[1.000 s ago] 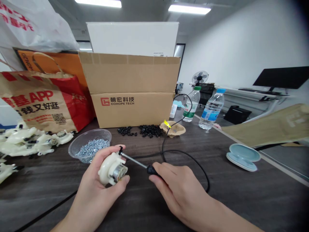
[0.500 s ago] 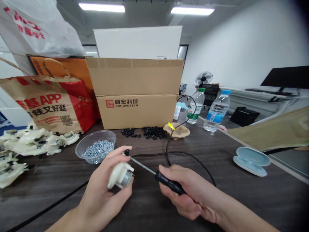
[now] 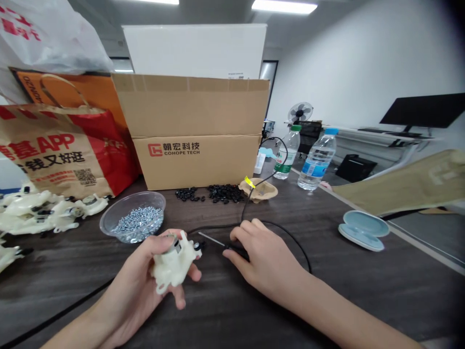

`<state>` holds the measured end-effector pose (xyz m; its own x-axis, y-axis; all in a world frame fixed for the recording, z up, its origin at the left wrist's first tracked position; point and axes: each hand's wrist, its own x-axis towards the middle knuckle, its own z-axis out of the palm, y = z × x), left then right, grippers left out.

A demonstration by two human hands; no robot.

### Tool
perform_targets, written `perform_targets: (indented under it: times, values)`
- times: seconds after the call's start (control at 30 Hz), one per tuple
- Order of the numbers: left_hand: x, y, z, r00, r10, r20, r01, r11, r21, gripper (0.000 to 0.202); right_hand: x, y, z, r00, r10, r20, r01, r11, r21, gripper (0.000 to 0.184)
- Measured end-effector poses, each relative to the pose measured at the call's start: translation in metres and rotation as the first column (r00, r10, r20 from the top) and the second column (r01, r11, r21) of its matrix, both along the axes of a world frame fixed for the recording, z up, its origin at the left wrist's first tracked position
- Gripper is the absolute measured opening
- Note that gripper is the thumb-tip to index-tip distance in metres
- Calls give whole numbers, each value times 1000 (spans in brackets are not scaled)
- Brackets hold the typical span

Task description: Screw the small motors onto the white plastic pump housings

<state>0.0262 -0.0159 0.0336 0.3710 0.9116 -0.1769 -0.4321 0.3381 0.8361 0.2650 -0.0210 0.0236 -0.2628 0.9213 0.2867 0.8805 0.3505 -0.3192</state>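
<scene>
Between the thumb and fingers of my left hand [image 3: 145, 271] is a cream plastic motor housing [image 3: 174, 266]. A silver motor shows at its top, and a small black piece with a screw [image 3: 197, 247] sits at its right end. My right hand [image 3: 265, 252] is wrapped round the black handle of a screwdriver [image 3: 214, 240], low over the table, palm down. The metal shaft points left, its tip apart from the housing. Past my left hand stands a clear plastic bowl [image 3: 104, 224] of small silver screws [image 3: 140, 220].
More cream housings [image 3: 39, 208] are heaped at the left. Small black parts [image 3: 225, 193] lie before a cardboard box [image 3: 196, 116]. A black cable [image 3: 290, 237] crosses the table. Beyond are a pulp tray [image 3: 267, 191], two water bottles [image 3: 317, 162] and an open pale-blue case [image 3: 363, 232].
My left hand has turned the housing over, and the black piece now faces right. The screwdriver has come away from it, and my right hand has rolled palm down, lower.
</scene>
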Motion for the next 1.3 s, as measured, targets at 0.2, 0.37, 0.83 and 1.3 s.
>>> perform_targets:
  times: [0.2, 0.37, 0.83, 1.3]
  values:
    - [5, 3, -7, 983, -186, 8, 186, 979, -83, 45, -8, -11, 10, 938, 154, -311, -161, 987, 2, 11]
    - [8, -4, -15, 980, -196, -38, 193, 978, -78, 39, -16, -19, 10, 862, 175, -476, -266, 955, -130, 8]
    - [16, -8, -27, 983, -141, -119, 146, 989, 32, 41, -21, -24, 10, 865, 176, -470, -253, 962, -106, 18]
    - [5, -15, -17, 979, -170, -112, 182, 978, 103, 44, -14, -20, 15, 622, 151, -768, -527, 806, -268, 15]
